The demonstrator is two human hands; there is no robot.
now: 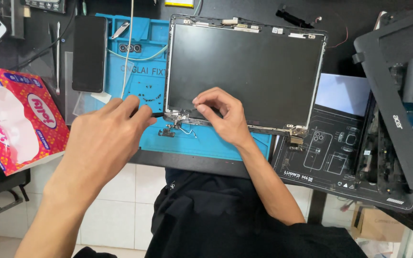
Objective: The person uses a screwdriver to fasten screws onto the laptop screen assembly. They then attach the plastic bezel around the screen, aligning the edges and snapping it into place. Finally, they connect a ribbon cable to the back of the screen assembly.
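On the blue mat (216,143) above pale floor tiles, both hands (221,117) pinch at a laptop screen (249,71).

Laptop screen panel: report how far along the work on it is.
Done, by the look of it: the laptop screen panel lies bare on the blue mat, apart from the dark laptop body at right, with loose screws scattered on the mat. In hand: the left hand brings a dark tool to the lower-left hinge, where the right hand pinches. Left: the lower-right hinge looks still attached.
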